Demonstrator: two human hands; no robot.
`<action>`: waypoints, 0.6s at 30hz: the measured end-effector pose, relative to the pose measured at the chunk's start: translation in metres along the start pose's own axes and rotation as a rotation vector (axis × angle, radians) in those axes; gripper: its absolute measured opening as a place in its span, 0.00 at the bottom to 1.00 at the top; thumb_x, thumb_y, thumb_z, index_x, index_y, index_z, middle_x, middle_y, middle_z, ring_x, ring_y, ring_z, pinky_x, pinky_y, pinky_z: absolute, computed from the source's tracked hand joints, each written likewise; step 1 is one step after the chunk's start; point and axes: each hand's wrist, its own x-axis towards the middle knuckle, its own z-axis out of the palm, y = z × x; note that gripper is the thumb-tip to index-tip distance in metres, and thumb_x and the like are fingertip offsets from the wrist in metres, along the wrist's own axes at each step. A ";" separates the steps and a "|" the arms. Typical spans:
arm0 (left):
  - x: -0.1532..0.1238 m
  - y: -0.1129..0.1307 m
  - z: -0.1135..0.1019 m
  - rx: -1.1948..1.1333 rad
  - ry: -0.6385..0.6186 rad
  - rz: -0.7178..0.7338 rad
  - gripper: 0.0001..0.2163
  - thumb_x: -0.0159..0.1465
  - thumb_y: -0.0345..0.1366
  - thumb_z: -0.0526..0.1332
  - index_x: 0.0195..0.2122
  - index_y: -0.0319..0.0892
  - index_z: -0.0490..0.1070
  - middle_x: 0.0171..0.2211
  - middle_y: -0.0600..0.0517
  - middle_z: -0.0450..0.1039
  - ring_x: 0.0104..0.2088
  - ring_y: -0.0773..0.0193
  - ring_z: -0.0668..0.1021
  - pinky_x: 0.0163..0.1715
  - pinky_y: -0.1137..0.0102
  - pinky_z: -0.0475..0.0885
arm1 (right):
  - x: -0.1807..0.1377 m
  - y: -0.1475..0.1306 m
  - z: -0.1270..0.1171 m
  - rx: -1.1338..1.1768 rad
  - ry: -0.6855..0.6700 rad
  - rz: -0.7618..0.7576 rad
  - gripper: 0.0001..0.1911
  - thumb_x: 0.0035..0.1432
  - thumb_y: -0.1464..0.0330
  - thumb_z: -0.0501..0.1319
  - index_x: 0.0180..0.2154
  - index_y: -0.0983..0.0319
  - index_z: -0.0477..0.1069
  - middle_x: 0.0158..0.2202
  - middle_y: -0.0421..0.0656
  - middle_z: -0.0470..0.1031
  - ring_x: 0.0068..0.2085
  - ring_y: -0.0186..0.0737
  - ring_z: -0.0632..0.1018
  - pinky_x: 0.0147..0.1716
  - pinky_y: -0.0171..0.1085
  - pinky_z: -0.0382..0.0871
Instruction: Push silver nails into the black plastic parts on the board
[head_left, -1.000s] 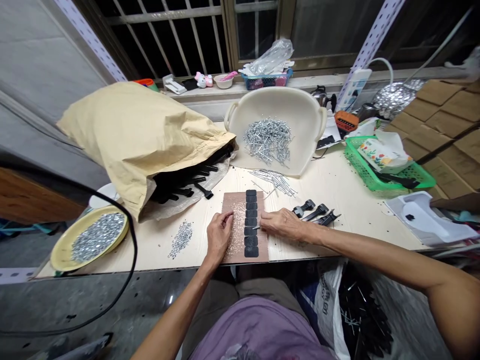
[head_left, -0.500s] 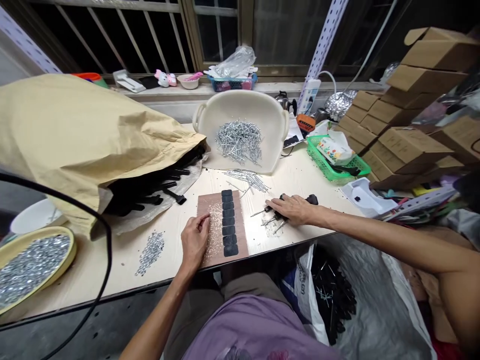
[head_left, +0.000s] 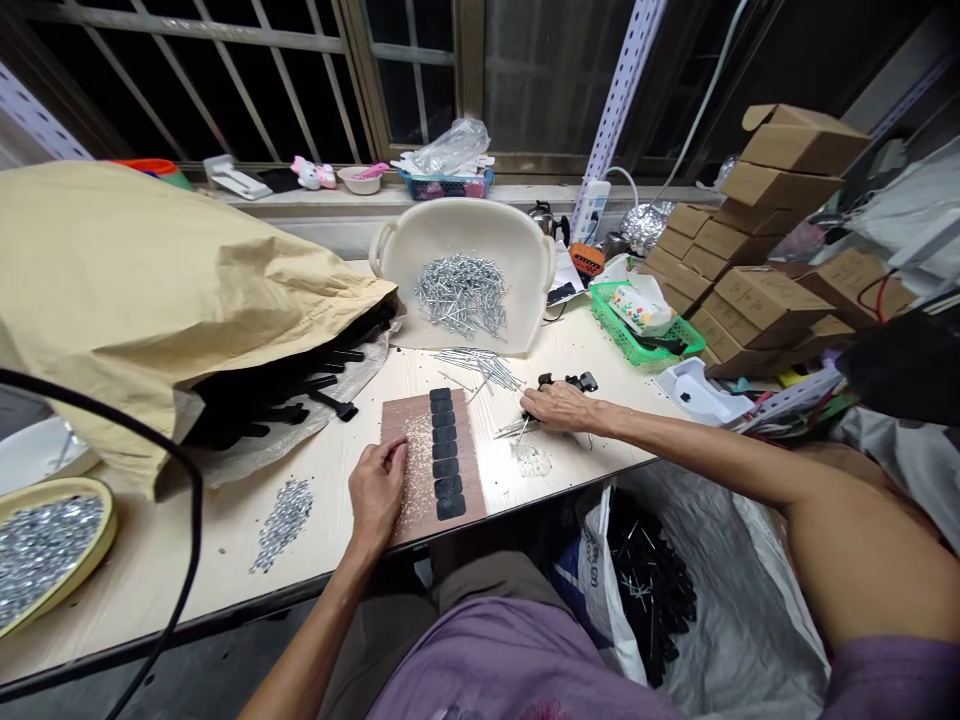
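Observation:
My left hand (head_left: 376, 492) rests at the left edge of a brown board (head_left: 405, 415), its thumb and fingers pressed together; whatever may be between them is hidden. A column of several black rounded pads (head_left: 445, 447) runs down the board, beside pale crumbs. To the right, my right hand (head_left: 562, 408) is curled over a bunch of black pieces with metal rods (head_left: 517, 428). Rods stick out to its left and below, and black ends (head_left: 583, 381) show behind it. Its fingertips are partly hidden. Loose long nails or pins (head_left: 484, 368) lie just beyond the board.
A white basin (head_left: 390, 250) tipped toward me holds metal pins. At left are a paper sack (head_left: 180, 270) of black parts, a small metal-parts pile (head_left: 283, 522) and a yellow bowl (head_left: 111, 510). Right: a green basket (head_left: 637, 350), cardboard boxes (head_left: 765, 300). An open bag (head_left: 600, 570) hangs below.
My right hand has gone from lying spread over the black pieces to curling round them, and their rods have bunched and shifted. The view has turned slightly right. My left hand keeps its pinch.

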 end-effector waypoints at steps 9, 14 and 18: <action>0.000 0.001 -0.002 0.014 -0.017 0.011 0.16 0.62 0.43 0.53 0.42 0.41 0.75 0.35 0.50 0.74 0.34 0.61 0.74 0.39 0.68 0.68 | -0.109 0.020 -0.049 0.378 0.229 0.536 0.13 0.51 0.66 0.57 0.39 0.64 0.65 0.34 0.42 0.71 0.30 0.35 0.69 0.27 0.32 0.54; 0.000 -0.002 -0.001 0.012 -0.029 0.023 0.16 0.62 0.44 0.53 0.42 0.41 0.75 0.34 0.50 0.73 0.32 0.62 0.74 0.37 0.68 0.68 | -0.213 -0.017 0.008 0.654 0.047 0.706 0.14 0.52 0.62 0.56 0.38 0.63 0.68 0.30 0.41 0.73 0.30 0.38 0.73 0.30 0.33 0.62; 0.000 -0.005 0.000 0.011 -0.049 0.038 0.16 0.63 0.44 0.53 0.42 0.41 0.75 0.35 0.50 0.74 0.33 0.61 0.74 0.37 0.68 0.68 | -0.256 -0.045 0.051 0.638 -0.061 0.747 0.26 0.51 0.57 0.60 0.51 0.60 0.65 0.48 0.48 0.72 0.44 0.46 0.75 0.41 0.39 0.67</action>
